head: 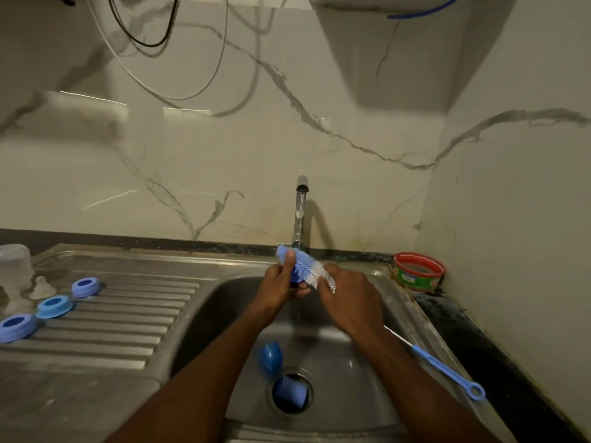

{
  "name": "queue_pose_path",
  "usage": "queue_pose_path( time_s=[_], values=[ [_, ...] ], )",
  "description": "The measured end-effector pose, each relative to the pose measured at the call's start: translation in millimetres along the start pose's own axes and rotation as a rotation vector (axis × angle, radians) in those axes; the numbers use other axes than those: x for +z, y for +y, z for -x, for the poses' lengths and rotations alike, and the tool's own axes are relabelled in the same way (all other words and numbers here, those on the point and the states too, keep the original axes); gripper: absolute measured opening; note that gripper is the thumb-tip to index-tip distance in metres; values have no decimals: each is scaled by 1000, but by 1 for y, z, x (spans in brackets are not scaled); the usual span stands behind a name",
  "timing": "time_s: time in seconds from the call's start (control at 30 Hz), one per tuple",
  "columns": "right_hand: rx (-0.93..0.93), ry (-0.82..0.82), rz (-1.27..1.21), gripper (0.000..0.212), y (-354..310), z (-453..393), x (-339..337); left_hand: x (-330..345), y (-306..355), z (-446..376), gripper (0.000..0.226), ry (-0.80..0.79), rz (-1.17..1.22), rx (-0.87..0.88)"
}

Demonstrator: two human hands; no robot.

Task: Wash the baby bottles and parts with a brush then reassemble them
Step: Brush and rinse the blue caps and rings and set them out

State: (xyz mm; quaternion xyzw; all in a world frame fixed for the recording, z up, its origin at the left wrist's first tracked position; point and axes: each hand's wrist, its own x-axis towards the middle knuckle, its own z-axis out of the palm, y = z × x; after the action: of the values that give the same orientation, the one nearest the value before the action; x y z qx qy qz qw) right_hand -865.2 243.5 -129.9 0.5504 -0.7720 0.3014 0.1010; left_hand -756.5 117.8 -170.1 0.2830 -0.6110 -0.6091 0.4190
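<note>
1. Hands meet over the sink basin [345,372], just in front of the faucet [300,215], with both forearms reaching up from the lower edge of the view.
2. The left hand [278,287] has its fingers curled around a dark blue part, mostly hidden in the palm, and its thumb presses on the blue tip of the bottle brush [303,269].
3. The right hand [350,298], back facing up, grips the brush at the white end of its bristles; the handle is hidden beneath the hand.
4. The brush lies tilted between the hands, blue end higher and towards the faucet.
5. A blue cap [270,356] lies on the basin floor beside the drain [289,393], where another blue piece sits.
6. A thin blue nipple brush [444,367] rests on the sink's right rim.
7. Three blue collar rings [52,306] stand in a row on the ribbed drainboard [128,314], near a clear nipple [41,287] and a clear bottle [14,262] at the left edge.
8. A red-rimmed tub [418,271] sits in the counter corner.
</note>
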Motion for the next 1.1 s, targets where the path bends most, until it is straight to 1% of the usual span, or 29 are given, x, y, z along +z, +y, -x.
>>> queue_pose_path(
  time_s=[0.1, 0.17, 0.23, 0.33, 0.47, 0.53, 0.6, 0.67, 0.73, 0.77, 0.83, 0.87, 0.93, 0.97, 1.0, 1.1],
  values=[
    [89, 71, 55, 37, 5, -7, 2, 3, 3, 3, 58, -72, 4, 2],
    [107, 76, 75, 37, 6, -8, 3, 5, 3, 6, 53, -83, -24, 9],
    [75, 29, 37, 37, 3, -5, 4, 3, 4, 8, 50, -69, 16, 4],
    [12, -23, -3, 35, -2, 1, 2, -4, 2, 6, 54, -70, 88, -2],
    [78, 73, 108, 34, 4, -5, 1, 0, 1, 3, 55, -70, 63, -47],
    [96, 88, 132, 35, 6, -6, 2, 2, 3, 4, 45, -83, 80, -55],
    [90, 84, 115, 34, 8, -6, 3, 2, 7, 5, 29, -111, 172, -90],
    [80, 97, 109, 31, 7, -2, 2, 0, 10, 5, 24, -98, 251, -128],
    [74, 109, 113, 30, 6, 0, 2, -2, 6, 2, 21, -58, 190, -118],
    [69, 98, 109, 31, 5, 1, 1, -3, 3, 2, 21, -34, 100, -93],
    [34, 46, 85, 33, 3, 4, 1, -7, -8, -1, 29, 31, -108, -10],
    [1, 19, 70, 33, 1, 5, 1, -9, -11, -1, 30, 91, -173, 20],
    [-79, -1, 49, 31, -4, 9, 3, -16, -15, -3, 21, 240, -234, 28],
    [-97, 9, 48, 31, -6, 9, 4, -19, -16, -3, 17, 271, -246, 23],
    [-87, 26, 59, 32, -7, 8, 3, -20, -16, -4, 17, 264, -261, 33],
    [39, 56, 127, 33, -3, 0, 3, -17, -17, -4, 25, 224, -334, 70]
  ],
)
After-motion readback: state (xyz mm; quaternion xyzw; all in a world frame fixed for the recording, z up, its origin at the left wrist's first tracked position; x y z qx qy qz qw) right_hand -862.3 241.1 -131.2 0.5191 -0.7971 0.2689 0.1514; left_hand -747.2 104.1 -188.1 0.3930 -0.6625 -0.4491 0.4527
